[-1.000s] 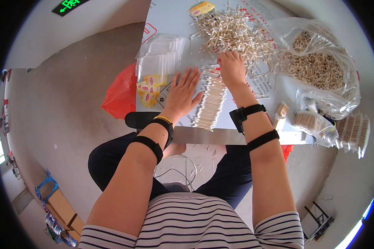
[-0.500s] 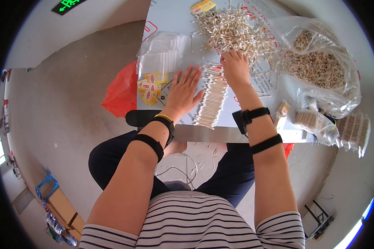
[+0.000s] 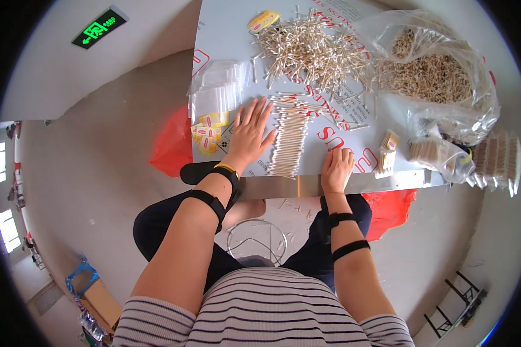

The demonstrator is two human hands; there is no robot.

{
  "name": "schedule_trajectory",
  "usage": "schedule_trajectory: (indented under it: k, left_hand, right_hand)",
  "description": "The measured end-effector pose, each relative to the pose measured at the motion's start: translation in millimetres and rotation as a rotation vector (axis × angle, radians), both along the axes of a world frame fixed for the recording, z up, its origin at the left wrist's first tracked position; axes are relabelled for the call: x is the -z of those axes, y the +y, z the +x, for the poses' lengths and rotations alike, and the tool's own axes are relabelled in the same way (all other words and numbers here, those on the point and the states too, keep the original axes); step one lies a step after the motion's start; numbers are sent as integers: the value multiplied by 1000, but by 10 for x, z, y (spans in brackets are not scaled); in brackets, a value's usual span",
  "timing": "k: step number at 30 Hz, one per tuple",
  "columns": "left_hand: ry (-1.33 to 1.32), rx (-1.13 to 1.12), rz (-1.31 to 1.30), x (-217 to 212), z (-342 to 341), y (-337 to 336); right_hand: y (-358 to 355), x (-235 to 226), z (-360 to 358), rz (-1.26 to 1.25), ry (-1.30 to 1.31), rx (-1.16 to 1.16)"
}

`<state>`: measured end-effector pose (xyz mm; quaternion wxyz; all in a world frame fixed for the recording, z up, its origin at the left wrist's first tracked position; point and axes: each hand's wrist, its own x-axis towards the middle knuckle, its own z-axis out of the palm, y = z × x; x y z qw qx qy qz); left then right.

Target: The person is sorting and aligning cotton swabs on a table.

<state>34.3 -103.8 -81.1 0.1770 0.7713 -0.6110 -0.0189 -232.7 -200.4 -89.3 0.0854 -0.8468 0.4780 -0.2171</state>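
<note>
A row of cotton swabs (image 3: 289, 144) lies side by side in a column near the table's front edge. My left hand (image 3: 249, 134) rests flat along the row's left side, fingers spread and nothing in it. To the right of the row, at the table's front edge, sits my right hand (image 3: 337, 169). Its fingers are curled down and together, hiding whatever may be in them. Beyond both hands spreads a loose pile of cotton swabs (image 3: 312, 49), with stray ones around its edges.
Clear plastic bags (image 3: 217, 87) lie at the left above small yellow labels (image 3: 207, 134). On the right are a large bag of swabs (image 3: 428, 78), a small packet (image 3: 386, 153) and bagged bundles (image 3: 495, 159). Another yellow label (image 3: 263, 21) lies beyond the pile.
My right hand has come back from the swab pile to the table's front edge, right of the row. The left hand stays flat beside the row. The view has shifted slightly.
</note>
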Motion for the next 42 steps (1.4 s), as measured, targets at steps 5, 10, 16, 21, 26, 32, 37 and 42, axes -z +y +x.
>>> schedule_trajectory:
  k: [5, 10, 16, 21, 26, 32, 37, 42]
  left_hand:
    - [-7, 84, 38, -22, -70, -84]
    - [-174, 216, 86, -152, -276, -485]
    - [-189, 209, 92, -59, -342, -562]
    - [-144, 166, 124, 35, -278, -582]
    - [-148, 177, 143, 24, -249, -671]
    - [-154, 152, 108, 81, -217, -739]
    - [-159, 143, 103, 73, -240, -739]
    - [-83, 140, 118, 60, -275, -754]
  right_hand:
    - [5, 20, 9, 26, 23, 21]
    - [18, 10, 15, 60, 31, 41]
    - [9, 18, -26, 69, 51, 57]
    - [15, 3, 17, 50, 33, 48]
    - [4, 7, -3, 50, 35, 43]
    - [-5, -23, 28, 51, -4, 29]
    - [-139, -120, 131, 262, -177, -15]
    - [-524, -217, 560, 54, 211, -327]
